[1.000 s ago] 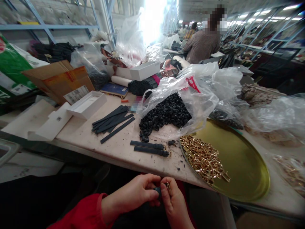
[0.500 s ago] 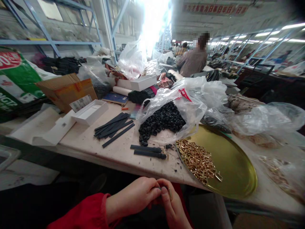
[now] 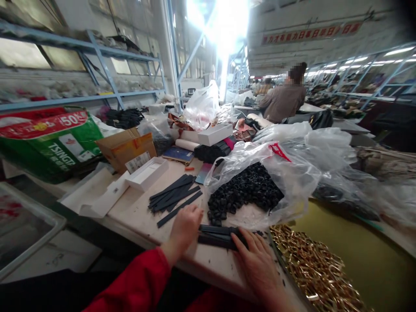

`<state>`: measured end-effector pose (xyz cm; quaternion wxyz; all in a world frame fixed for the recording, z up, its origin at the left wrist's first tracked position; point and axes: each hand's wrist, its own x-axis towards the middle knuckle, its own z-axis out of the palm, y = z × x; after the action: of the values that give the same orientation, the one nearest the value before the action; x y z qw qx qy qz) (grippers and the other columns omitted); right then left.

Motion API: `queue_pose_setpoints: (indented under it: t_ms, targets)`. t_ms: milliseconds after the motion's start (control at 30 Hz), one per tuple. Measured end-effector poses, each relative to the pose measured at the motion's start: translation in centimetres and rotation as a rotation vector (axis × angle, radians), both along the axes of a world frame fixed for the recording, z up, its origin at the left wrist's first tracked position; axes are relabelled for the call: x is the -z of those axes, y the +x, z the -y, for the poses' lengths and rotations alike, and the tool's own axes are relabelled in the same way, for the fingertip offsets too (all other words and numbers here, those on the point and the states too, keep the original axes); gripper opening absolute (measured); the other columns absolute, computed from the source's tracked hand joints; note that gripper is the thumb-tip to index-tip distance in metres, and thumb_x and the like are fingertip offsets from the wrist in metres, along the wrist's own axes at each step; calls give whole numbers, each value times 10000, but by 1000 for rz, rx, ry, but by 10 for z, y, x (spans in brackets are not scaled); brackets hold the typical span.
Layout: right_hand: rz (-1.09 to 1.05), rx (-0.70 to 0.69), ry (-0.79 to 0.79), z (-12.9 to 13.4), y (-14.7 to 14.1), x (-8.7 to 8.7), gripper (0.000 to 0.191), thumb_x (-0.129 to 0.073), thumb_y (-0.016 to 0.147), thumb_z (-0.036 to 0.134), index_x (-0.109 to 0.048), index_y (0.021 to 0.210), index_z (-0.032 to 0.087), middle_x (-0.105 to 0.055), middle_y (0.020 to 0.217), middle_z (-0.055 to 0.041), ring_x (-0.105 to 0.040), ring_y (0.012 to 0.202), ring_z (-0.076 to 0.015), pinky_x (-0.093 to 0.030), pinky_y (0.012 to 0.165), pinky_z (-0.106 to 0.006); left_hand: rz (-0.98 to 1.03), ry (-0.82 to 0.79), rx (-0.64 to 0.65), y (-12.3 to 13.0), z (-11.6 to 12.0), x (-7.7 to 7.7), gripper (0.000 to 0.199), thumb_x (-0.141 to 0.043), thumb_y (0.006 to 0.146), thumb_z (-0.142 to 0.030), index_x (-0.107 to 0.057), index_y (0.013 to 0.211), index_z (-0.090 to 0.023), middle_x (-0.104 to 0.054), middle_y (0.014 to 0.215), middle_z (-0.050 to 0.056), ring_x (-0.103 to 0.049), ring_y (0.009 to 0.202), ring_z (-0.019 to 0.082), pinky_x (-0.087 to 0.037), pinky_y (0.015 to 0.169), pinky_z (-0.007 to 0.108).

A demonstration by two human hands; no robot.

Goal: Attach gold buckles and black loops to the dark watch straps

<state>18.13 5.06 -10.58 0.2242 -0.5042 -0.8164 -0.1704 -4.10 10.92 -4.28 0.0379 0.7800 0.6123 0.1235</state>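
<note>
Two or more black straps (image 3: 214, 236) lie side by side near the table's front edge, a lighter-looking strip between them. At their left end is my left hand (image 3: 183, 232), fingers curled and closed over the strap ends. My right hand (image 3: 258, 260) has its thumb and fingers on the right end, hiding that part of the straps. Just behind, a heap of small black loops (image 3: 243, 190) spills from a clear plastic bag (image 3: 300, 177). More flat black strips (image 3: 172, 195) lie in a loose pile beyond my left hand.
Gold metal pieces (image 3: 318, 264) fill part of a round gold tray (image 3: 360, 234) at right. On the left stand a white box (image 3: 147, 173), a cardboard box (image 3: 126, 149) and a green bag (image 3: 61, 147). A person (image 3: 284, 102) sits farther back.
My hands have gone from together in front of the table up onto the black straps, and have moved apart. The view has swung so that the table looks closer.
</note>
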Motion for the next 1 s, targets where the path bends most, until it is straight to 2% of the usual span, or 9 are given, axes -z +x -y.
queue_pose_setpoints:
  t_ms: [133, 233, 367, 500, 633, 733, 867, 933, 1000]
  targets:
    - [-22, -43, 25, -8, 2, -4, 439, -582, 777, 314, -540, 1193, 179, -593, 1194, -100, -527, 1058, -260, -304, 951, -388, -38, -69, -186, -36, -56, -6, 139, -551, 777, -215, -613, 832, -103, -609, 862, 131, -582, 818, 246, -426, 724, 339]
    - [-69, -29, 23, -7, 9, -7, 495, -576, 783, 367, -512, 1209, 124, -583, 1198, -124, -512, 1069, -273, -303, 950, -392, -10, -142, -200, -43, -63, -11, 82, -574, 727, -215, -579, 698, -138, -602, 723, 65, -584, 694, 193, -414, 643, 277]
    - [-281, -68, 28, 7, 8, -12, 361, -544, 815, 261, -533, 1163, 163, -604, 1143, -110, -525, 1054, -247, -334, 943, -375, 153, -119, -171, -25, -27, -36, 151, -474, 794, -312, -502, 744, -173, -572, 714, 12, -556, 661, 149, -406, 619, 251]
    - [-869, -33, -298, 38, -13, -21, 327, -415, 889, 348, -509, 1188, 255, -638, 1064, -55, -598, 907, -182, -433, 804, -296, 951, -296, -211, 8, 28, -59, 250, -544, 722, -412, -473, 756, -175, -527, 609, -37, -524, 506, 114, -413, 506, 225]
    - [-1508, 171, -827, 60, -10, -29, 359, -488, 815, 530, -586, 945, 210, -570, 587, 14, -496, 500, -118, -365, 481, -228, 1383, -557, -186, 33, 73, -51, 239, -641, 692, -332, -470, 724, -169, -553, 633, -47, -562, 539, 89, -446, 563, 203]
    - [-1764, 159, -985, 67, 15, -36, 365, -622, 715, 535, -532, 805, 193, -415, 454, 78, -340, 414, -68, -244, 414, -195, 1483, -871, -81, 35, 94, -37, 279, -708, 655, -267, -451, 667, -157, -604, 660, -19, -599, 588, 98, -462, 604, 206]
    - [-1762, 60, -1202, 72, 31, -50, 339, -647, 712, 472, -465, 740, 187, -356, 440, 105, -251, 395, -43, -187, 403, -183, 1458, -1390, 5, 33, 105, -31, 325, -635, 735, -371, -556, 921, -116, -681, 815, 99, -657, 684, 165, -490, 588, 232]
    - [-1587, 19, -1277, 69, 28, -56, 325, -592, 743, 480, -457, 723, 185, -360, 454, 99, -261, 389, -46, -202, 396, -183, 1419, -1529, 63, 37, 109, -33, 391, -538, 798, -415, -548, 1041, -109, -682, 860, 125, -660, 658, 162, -487, 530, 216]
    - [-1251, 28, -1161, 58, 25, -59, 314, -423, 836, 480, -497, 784, 179, -410, 483, 71, -342, 392, -74, -267, 396, -196, 1405, -1546, 59, 44, 115, -37, 356, -535, 795, -353, -540, 1046, -100, -682, 827, 116, -640, 574, 124, -466, 471, 177]
